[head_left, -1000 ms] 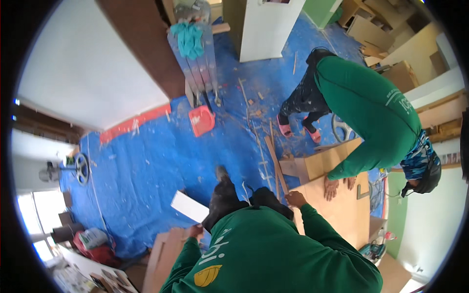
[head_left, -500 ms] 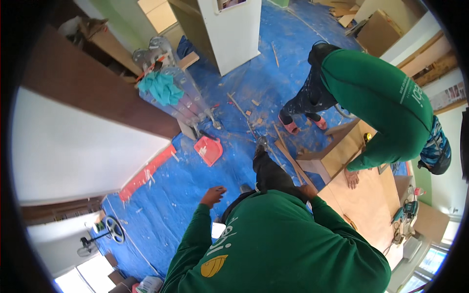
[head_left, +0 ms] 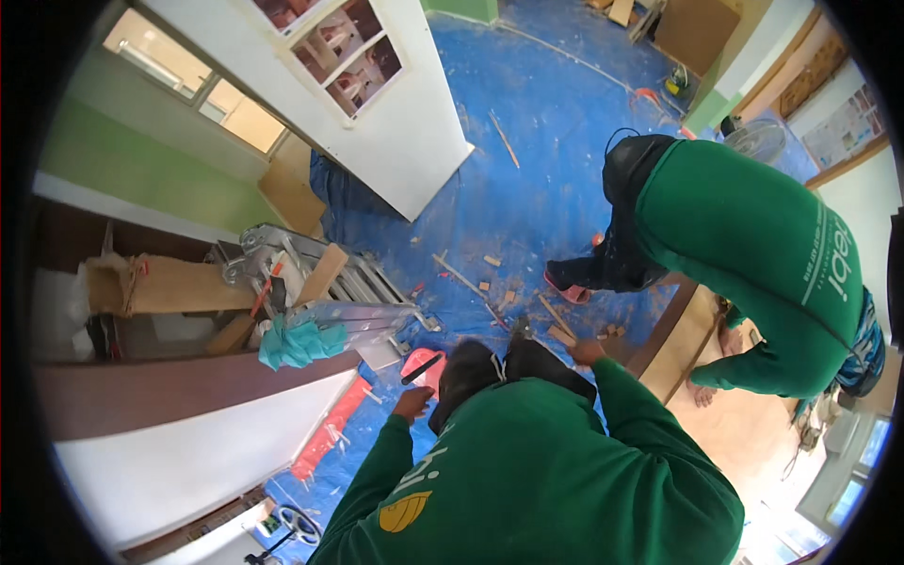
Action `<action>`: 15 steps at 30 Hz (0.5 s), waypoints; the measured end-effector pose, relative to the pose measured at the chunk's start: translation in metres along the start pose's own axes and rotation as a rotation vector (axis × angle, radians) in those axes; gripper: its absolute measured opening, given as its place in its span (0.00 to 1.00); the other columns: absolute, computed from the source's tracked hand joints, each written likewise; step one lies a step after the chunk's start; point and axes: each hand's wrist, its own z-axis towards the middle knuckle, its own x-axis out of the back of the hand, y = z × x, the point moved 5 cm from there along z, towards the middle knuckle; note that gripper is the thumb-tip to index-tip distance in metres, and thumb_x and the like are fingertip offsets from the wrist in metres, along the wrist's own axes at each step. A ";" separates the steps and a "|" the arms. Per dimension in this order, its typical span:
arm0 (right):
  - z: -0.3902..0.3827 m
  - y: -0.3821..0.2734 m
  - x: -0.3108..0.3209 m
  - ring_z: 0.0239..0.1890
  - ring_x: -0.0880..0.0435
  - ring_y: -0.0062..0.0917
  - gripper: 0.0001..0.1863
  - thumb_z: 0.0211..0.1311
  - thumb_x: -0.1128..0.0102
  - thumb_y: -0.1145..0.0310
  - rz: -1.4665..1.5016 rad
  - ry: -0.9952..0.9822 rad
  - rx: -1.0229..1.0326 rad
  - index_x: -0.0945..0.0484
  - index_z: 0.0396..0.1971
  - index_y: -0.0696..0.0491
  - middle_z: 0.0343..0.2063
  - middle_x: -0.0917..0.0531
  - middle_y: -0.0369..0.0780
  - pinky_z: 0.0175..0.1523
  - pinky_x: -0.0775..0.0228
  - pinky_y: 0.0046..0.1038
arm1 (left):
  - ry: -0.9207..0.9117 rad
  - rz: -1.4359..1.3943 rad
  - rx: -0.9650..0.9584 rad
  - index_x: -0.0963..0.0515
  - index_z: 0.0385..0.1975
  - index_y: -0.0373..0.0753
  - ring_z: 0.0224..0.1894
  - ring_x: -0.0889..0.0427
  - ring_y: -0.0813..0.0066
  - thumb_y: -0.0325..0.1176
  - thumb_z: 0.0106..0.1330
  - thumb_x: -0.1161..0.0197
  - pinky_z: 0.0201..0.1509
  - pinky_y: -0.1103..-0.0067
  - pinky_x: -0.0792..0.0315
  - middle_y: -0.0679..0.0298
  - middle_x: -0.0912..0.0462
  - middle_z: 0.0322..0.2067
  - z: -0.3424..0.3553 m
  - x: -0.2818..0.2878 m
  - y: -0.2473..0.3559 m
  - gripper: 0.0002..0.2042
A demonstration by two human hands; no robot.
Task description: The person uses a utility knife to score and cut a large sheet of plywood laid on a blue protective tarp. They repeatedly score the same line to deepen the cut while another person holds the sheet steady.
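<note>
My left hand (head_left: 411, 404) hangs beside my left leg, fingers loosely apart and empty, just short of a red dustpan (head_left: 426, 381) with a black handle on the floor. My right hand (head_left: 586, 352) is out by my right thigh, near wooden strips (head_left: 557, 315); its fingers are blurred, so what they hold, if anything, is unclear. At my right, a co-worker in green (head_left: 753, 245) bends over a plywood panel (head_left: 697, 433), a hand (head_left: 702, 393) resting on it.
An aluminium ladder (head_left: 367, 311) with a turquoise cloth (head_left: 297, 344) stands front-left by a low white panel (head_left: 188, 452). A white board (head_left: 377, 151) with taped pictures stands ahead. Scraps (head_left: 508, 141) lie on the blue floor sheet (head_left: 556, 94). A wheeled stand (head_left: 297, 524) is behind left.
My view has swung left and forward toward the ladder and white board. My left hand has let go of the white strip it held earlier; my right hand has left the plywood's edge.
</note>
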 end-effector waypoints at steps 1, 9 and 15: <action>0.010 0.001 0.043 0.32 0.13 0.48 0.21 0.68 0.47 0.51 -0.135 0.182 0.065 0.14 0.26 0.51 0.25 0.13 0.48 0.37 0.23 0.50 | 0.002 -0.012 0.039 0.19 0.58 0.47 0.48 0.21 0.67 0.52 0.67 0.35 0.50 0.64 0.26 0.66 0.18 0.50 0.020 -0.007 0.022 0.23; 0.110 -0.089 0.277 0.40 0.14 0.49 0.14 0.68 0.45 0.57 -0.034 0.420 0.230 0.13 0.37 0.48 0.31 0.15 0.48 0.41 0.23 0.51 | -0.401 0.233 0.148 0.23 0.60 0.51 0.50 0.16 0.65 0.42 0.66 0.32 0.56 0.59 0.23 0.70 0.15 0.51 0.167 0.028 0.141 0.22; 0.157 -0.069 0.316 0.42 0.14 0.51 0.22 0.71 0.45 0.51 -0.034 0.287 -0.064 0.14 0.40 0.56 0.38 0.13 0.51 0.46 0.23 0.53 | -0.288 0.868 -0.187 0.22 0.61 0.49 0.41 0.14 0.51 0.49 0.71 0.41 0.48 0.54 0.23 0.53 0.13 0.43 0.245 0.049 0.372 0.22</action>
